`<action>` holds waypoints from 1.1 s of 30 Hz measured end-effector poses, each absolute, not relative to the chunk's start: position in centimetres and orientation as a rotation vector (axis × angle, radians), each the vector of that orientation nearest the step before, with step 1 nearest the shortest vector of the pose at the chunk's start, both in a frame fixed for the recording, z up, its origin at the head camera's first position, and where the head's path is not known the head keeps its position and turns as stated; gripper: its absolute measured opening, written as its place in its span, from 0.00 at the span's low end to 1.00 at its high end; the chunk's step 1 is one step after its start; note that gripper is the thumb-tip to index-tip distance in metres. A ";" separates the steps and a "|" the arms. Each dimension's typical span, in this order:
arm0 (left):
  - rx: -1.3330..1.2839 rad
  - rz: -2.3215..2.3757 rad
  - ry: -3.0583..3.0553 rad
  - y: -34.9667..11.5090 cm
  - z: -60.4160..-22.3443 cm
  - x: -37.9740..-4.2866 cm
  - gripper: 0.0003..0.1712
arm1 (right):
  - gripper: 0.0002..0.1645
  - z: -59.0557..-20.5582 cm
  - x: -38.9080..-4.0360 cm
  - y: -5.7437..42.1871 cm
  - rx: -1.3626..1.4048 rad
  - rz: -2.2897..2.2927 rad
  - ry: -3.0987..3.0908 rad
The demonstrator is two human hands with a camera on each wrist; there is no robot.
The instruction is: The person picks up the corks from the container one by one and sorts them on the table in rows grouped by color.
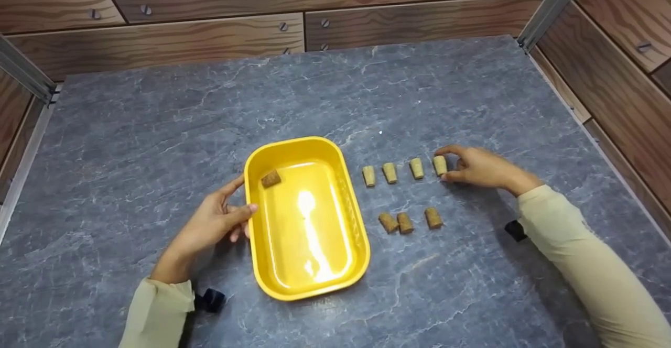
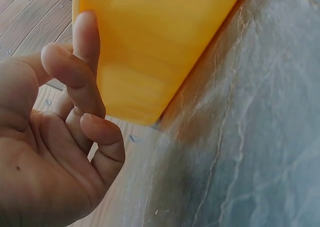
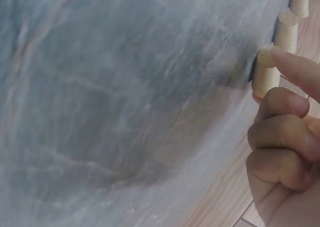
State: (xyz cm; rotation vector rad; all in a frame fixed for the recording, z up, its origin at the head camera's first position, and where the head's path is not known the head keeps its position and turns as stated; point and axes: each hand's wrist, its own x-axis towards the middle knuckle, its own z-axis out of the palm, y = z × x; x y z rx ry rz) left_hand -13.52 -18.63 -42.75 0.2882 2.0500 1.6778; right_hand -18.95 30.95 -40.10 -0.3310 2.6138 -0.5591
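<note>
My left hand (image 1: 212, 219) holds the left side of a yellow tray (image 1: 361, 251), thumb at the rim and fingers against the outer wall. In the left wrist view the tray's wall (image 2: 150, 52) rises beside the curled fingers. One brown cork (image 1: 271, 178) lies inside, near the upper left corner. To the right, my right hand (image 1: 479, 167) pinches a pale tapered cork (image 1: 440, 165) between thumb and index finger, at the right end of a row. In the right wrist view that cork (image 3: 266, 79) stands between the fingertips, other fingers curled.
More pale corks, among them one (image 1: 416, 168) beside the held one, line up right of the tray. Nearer me lie three brown corks (image 1: 405, 223), two close together. The grey marbled table (image 1: 183, 112) is bordered by wood-patterned walls (image 1: 209, 39) at the back and sides.
</note>
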 end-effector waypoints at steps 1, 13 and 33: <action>0.285 1.681 2.043 -18.6 -42.8 -13.5 0.43 | 0.35 -39.9 -18.9 30.9 -0.322 -0.572 2.611; 0.249 1.707 2.009 -18.6 -42.7 -13.6 0.43 | 0.31 -37.0 -18.2 27.9 -0.429 -0.723 2.696; 0.212 1.731 1.983 -18.7 -42.8 -13.5 0.45 | 0.25 -34.7 -19.9 16.4 -0.774 -0.973 2.668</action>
